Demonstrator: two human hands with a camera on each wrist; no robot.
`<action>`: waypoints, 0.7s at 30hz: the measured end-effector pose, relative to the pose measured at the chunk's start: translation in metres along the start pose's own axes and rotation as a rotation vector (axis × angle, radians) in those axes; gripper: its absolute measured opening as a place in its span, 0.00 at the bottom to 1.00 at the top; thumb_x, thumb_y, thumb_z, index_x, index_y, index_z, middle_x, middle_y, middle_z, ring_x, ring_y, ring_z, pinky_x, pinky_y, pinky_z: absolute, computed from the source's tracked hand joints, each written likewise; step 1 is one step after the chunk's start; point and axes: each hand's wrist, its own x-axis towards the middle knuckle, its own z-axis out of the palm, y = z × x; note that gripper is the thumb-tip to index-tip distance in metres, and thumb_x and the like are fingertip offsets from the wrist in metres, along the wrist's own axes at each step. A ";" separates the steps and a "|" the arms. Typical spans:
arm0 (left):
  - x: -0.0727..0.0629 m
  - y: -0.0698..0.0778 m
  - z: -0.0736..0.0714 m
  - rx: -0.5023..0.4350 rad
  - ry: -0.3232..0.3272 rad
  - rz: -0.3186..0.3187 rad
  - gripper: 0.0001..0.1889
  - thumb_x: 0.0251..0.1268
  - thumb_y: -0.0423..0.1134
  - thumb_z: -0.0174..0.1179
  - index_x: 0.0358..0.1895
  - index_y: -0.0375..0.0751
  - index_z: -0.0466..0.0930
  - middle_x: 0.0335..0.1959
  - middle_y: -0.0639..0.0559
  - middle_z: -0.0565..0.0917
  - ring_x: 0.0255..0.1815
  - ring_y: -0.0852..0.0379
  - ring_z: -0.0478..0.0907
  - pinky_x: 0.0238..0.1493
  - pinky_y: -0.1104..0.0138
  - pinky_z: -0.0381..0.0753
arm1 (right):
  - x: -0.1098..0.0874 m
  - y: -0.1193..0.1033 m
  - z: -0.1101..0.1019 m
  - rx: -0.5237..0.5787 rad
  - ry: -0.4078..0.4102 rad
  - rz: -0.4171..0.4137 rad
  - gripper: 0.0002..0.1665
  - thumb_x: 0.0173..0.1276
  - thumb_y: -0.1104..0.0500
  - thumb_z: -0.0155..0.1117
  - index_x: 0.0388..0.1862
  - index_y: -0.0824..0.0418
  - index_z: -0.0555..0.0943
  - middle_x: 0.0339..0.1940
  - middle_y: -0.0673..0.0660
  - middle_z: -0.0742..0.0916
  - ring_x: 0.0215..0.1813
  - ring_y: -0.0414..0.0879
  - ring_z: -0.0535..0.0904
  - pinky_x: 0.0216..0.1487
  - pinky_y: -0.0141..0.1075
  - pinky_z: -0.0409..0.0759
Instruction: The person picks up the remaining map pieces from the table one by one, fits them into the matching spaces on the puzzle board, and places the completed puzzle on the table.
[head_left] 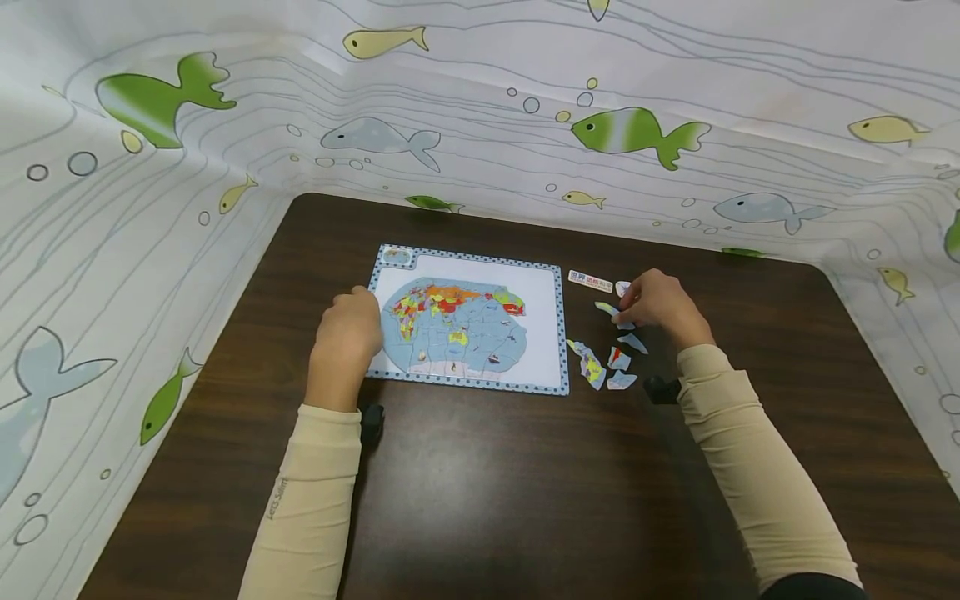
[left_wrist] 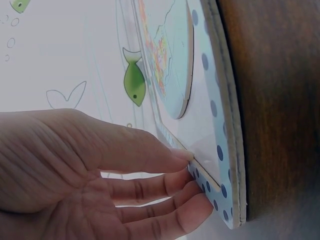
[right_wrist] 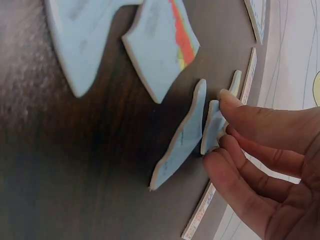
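A white puzzle board (head_left: 545, 333) with a dotted blue border lies on the table. Most of a world map (head_left: 491, 342) is assembled on it, with a gap along the map's right side. At the board's left edge, my left hand (head_left: 347, 337) grips the border between thumb and fingers. Right of the board, my right hand (head_left: 660, 307) pinches a small light-blue puzzle piece (right_wrist: 213, 125) by its edges. Beside it in the right wrist view lie a long thin blue piece (right_wrist: 181, 137) and a piece with a red patch (right_wrist: 157, 47).
Several loose pieces lie right of the board, among them a yellow-and-blue one (head_left: 592, 371) and a small blue one (head_left: 622, 381). A title strip (head_left: 590, 281) and a small round piece (head_left: 622, 288) lie behind them. A fish-print sheet (head_left: 495, 167) borders the dark table (head_left: 480, 483).
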 end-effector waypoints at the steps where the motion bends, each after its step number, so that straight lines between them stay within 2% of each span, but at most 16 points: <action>1: 0.000 0.000 0.000 0.000 -0.002 0.000 0.27 0.73 0.25 0.57 0.69 0.13 0.62 0.58 0.16 0.75 0.52 0.28 0.81 0.51 0.42 0.86 | 0.000 -0.001 0.001 -0.006 0.001 0.003 0.18 0.67 0.59 0.79 0.46 0.73 0.87 0.45 0.70 0.89 0.39 0.56 0.88 0.45 0.50 0.86; 4: 0.000 -0.001 -0.001 -0.001 -0.012 -0.007 0.27 0.73 0.25 0.58 0.70 0.13 0.62 0.59 0.16 0.75 0.53 0.28 0.81 0.52 0.43 0.86 | 0.001 -0.004 0.002 -0.022 -0.004 0.011 0.17 0.67 0.60 0.78 0.48 0.72 0.87 0.51 0.72 0.87 0.41 0.57 0.85 0.44 0.49 0.85; 9: 0.000 -0.001 0.000 -0.001 -0.021 -0.020 0.29 0.74 0.25 0.57 0.72 0.14 0.60 0.63 0.15 0.73 0.57 0.26 0.80 0.56 0.41 0.85 | 0.001 -0.005 0.004 -0.043 -0.026 0.007 0.16 0.68 0.62 0.76 0.49 0.73 0.87 0.54 0.74 0.86 0.41 0.57 0.84 0.43 0.48 0.84; 14: 0.000 0.000 0.000 -0.002 -0.015 -0.024 0.30 0.74 0.25 0.57 0.73 0.14 0.59 0.63 0.15 0.73 0.59 0.25 0.80 0.58 0.40 0.85 | 0.004 -0.006 0.003 -0.064 -0.047 0.017 0.16 0.69 0.62 0.75 0.49 0.73 0.86 0.52 0.73 0.85 0.40 0.55 0.82 0.42 0.45 0.82; 21: -0.001 0.000 0.000 0.001 -0.005 -0.021 0.29 0.73 0.25 0.58 0.72 0.14 0.61 0.61 0.16 0.74 0.56 0.26 0.81 0.56 0.41 0.86 | 0.007 -0.009 0.000 -0.113 -0.090 0.029 0.17 0.70 0.60 0.74 0.49 0.74 0.86 0.42 0.66 0.87 0.40 0.54 0.81 0.40 0.42 0.80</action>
